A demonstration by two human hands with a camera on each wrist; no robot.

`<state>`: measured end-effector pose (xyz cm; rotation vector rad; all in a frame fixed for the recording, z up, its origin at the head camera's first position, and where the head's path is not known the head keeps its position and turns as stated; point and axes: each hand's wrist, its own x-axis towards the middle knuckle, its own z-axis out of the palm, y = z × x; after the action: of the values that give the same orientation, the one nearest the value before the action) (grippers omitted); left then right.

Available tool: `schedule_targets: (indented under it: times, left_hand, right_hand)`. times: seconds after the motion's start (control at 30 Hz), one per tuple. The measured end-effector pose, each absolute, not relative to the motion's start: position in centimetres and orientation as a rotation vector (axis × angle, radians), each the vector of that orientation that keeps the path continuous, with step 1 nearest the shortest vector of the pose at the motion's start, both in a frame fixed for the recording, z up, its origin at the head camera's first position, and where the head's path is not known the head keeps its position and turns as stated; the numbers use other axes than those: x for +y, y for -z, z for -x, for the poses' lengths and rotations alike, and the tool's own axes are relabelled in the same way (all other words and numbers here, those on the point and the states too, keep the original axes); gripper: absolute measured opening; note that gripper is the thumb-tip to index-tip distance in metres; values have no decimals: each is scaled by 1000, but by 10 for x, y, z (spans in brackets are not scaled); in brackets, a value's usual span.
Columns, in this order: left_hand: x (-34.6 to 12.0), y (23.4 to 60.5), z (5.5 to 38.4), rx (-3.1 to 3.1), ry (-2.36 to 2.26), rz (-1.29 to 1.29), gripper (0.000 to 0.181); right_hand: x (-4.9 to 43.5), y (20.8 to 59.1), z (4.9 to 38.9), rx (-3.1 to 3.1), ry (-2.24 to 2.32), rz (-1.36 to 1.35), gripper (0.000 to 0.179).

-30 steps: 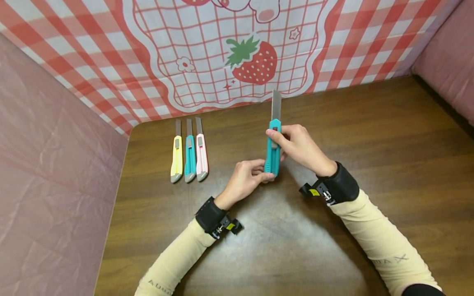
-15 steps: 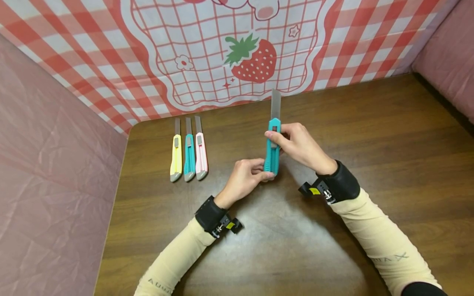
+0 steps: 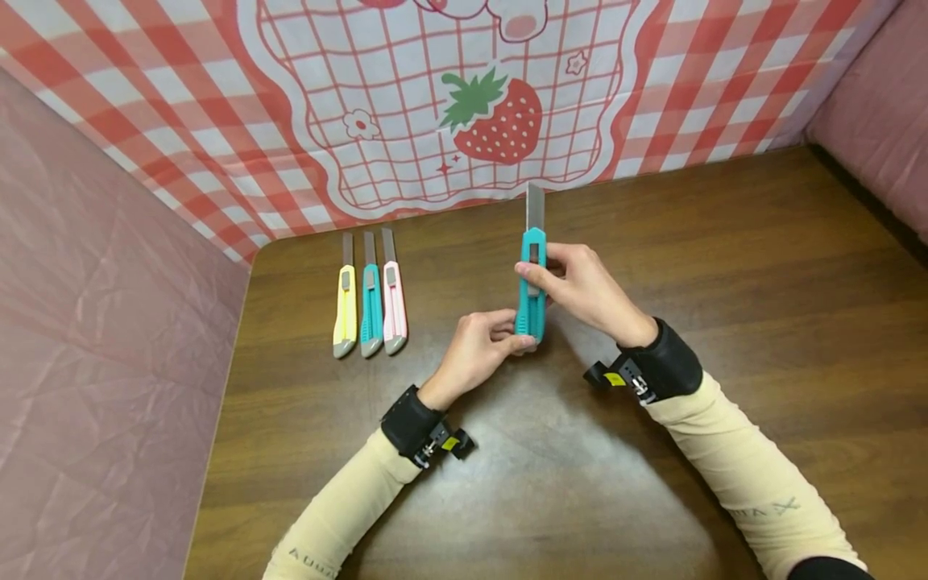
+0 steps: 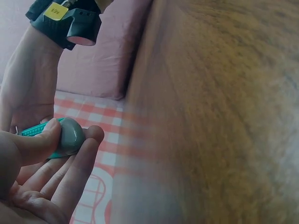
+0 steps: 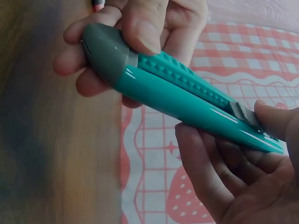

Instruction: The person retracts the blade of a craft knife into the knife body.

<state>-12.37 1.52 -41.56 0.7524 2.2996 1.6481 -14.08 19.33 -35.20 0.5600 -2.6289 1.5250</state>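
Observation:
A teal utility knife (image 3: 532,310) is held up over the table, its blade (image 3: 535,207) extended and pointing away from me. My right hand (image 3: 590,290) grips the upper body. In the right wrist view its thumb sits against the grey slider (image 5: 245,115), and its fingers lie under the handle. My left hand (image 3: 474,354) pinches the lower end, thumb on one side and fingers on the other. The left wrist view shows the grey end cap (image 4: 72,136) between them. The blade is out of sight in both wrist views.
Three more utility knives lie side by side at the left on the wooden table (image 3: 580,499): yellow (image 3: 346,306), teal (image 3: 372,306) and pink (image 3: 395,306), blades extended. A checked cloth (image 3: 696,89) with a strawberry print hangs behind the table.
The slider of the held knife has moved down toward the end cap, with my right thumb lower too. Less blade sticks out than before. My left hand has stayed in place.

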Motion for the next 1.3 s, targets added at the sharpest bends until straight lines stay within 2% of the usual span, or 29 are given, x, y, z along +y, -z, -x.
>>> schedule_targets:
  times: [0.17, 0.47, 0.87, 1.3]
  left_hand:
    - [15, 416, 123, 2305, -1655, -771, 24]
    - [17, 412, 128, 2283, -1706, -800, 23]
    - [16, 377, 113, 2312, -1726, -753, 20]
    - [18, 378, 108, 2326, -1761, -710, 20]
  right_hand:
    - [190, 342, 136, -2650, -1529, -553, 21]
    - [198, 352, 147, -2674, -1551, -553, 37]
    - [194, 355, 146, -2618, -1475, -576, 31]
    - [193, 357, 144, -2607, -1424, -568, 28]
